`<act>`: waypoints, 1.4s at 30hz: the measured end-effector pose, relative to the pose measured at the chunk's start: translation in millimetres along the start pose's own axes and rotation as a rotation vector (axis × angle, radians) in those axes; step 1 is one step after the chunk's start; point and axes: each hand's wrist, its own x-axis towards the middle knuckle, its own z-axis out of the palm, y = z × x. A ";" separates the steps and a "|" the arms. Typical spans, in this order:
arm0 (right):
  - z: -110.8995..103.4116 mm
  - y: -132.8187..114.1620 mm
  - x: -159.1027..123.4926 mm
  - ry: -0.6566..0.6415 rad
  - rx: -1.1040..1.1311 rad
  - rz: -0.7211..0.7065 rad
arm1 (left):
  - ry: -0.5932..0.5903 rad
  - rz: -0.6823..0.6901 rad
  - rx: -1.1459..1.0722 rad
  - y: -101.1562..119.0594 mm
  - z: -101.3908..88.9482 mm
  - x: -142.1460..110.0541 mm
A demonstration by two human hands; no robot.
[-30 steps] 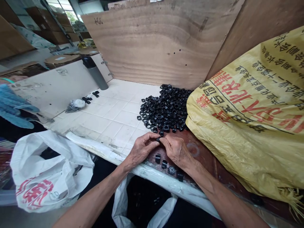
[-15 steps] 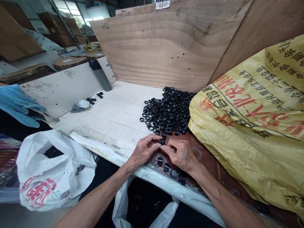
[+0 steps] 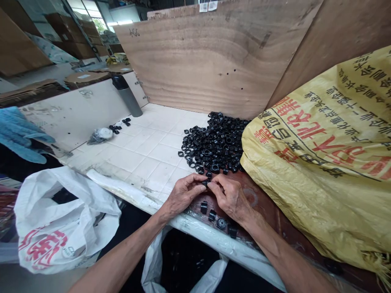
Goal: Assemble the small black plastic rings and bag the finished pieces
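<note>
Fingertips of my left hand point(image 3: 185, 191) and my right hand point(image 3: 229, 194) meet around a small black plastic part point(image 3: 205, 182), both pinching it. Much of the part is hidden by the fingers. Just beyond it lies a heap of black plastic rings point(image 3: 215, 142) on the white tiled tabletop. Nearer me, several black cylindrical caps point(image 3: 212, 215) sit in a slanting row on the brown board point(image 3: 259, 195). One cap point(image 3: 221, 223) in that row shows its round ridged end.
A yellow woven sack point(image 3: 317, 162) fills the right side. A plywood panel point(image 3: 207, 61) closes off the back. A grey bottle point(image 3: 127, 97) and small plastic bag point(image 3: 100, 136) stand farther left. White bags point(image 3: 67, 219) hang below the padded front edge point(image 3: 195, 228).
My right hand's fingers have closed in nearer to the left fingertips, covering more of the black part. The view has shifted slightly; the heap and row of caps look the same.
</note>
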 end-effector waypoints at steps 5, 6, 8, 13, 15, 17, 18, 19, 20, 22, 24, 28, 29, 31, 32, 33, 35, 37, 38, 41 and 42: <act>0.2 0.7 0.8 0.005 -0.003 -0.022 | -0.004 -0.016 -0.063 -0.2 0.4 0.6; 0.2 0.8 1.0 0.004 -0.006 0.002 | -0.002 -0.009 -0.063 0.3 0.6 0.6; 0.0 0.5 1.3 0.003 0.020 0.030 | 0.005 -0.006 -0.068 1.2 1.0 0.2; -0.1 -1.9 1.6 0.024 0.050 -0.040 | -0.004 -0.025 -0.075 0.9 0.3 -0.5; 0.1 -3.0 1.9 0.031 0.028 0.017 | 0.003 -0.010 -0.037 -0.3 -0.3 -0.3; 0.2 -4.2 2.2 0.006 0.053 0.106 | 0.009 0.053 0.067 -2.4 -0.9 0.0; 0.3 -4.7 2.3 -0.020 0.089 0.161 | 0.008 0.108 0.143 -4.1 -1.3 0.1; 0.3 -5.2 2.4 -0.051 0.143 0.221 | 0.002 0.175 0.226 -6.1 -1.6 0.1; 0.5 -5.4 2.4 -0.083 0.212 0.284 | -0.007 0.248 0.307 -8.6 -1.8 0.1; 1.2 -5.0 2.2 -0.138 0.375 0.406 | -0.014 0.389 0.432 -13.8 -2.0 -0.3; 1.7 -3.7 1.6 -0.160 0.534 0.507 | -0.019 0.478 0.499 -17.2 -1.5 -0.8; -2.6 -0.5 2.6 -0.224 0.625 0.632 | -0.084 0.469 0.510 -10.1 0.7 -2.6; -5.0 0.4 3.6 -0.249 0.552 0.614 | -0.115 0.412 0.497 -6.1 1.5 -3.1; -9.9 2.8 5.9 -0.207 0.290 0.499 | -0.160 0.260 0.483 1.2 3.1 -3.7; -11.7 4.6 6.9 -0.149 0.142 0.420 | -0.148 0.189 0.484 3.5 3.9 -3.5; -12.7 6.9 7.5 -0.078 0.013 0.351 | -0.111 0.138 0.487 4.6 4.6 -2.8; -12.6 13.4 7.8 0.058 -0.158 0.282 | 0.016 0.114 0.494 2.9 5.6 1.4; -10.2 21.5 7.4 0.165 -0.239 0.258 | 0.116 0.163 0.528 -2.2 6.4 9.4; -8.8 25.5 7.2 0.208 -0.261 0.236 | 0.132 0.200 0.567 -5.3 7.0 14.6; -5.3 34.1 6.9 0.190 -0.265 0.133 | 0.132 0.299 0.733 -13.2 10.1 30.4; -4.7 35.4 6.9 0.156 -0.257 0.110 | 0.137 0.316 0.769 -14.8 11.5 33.9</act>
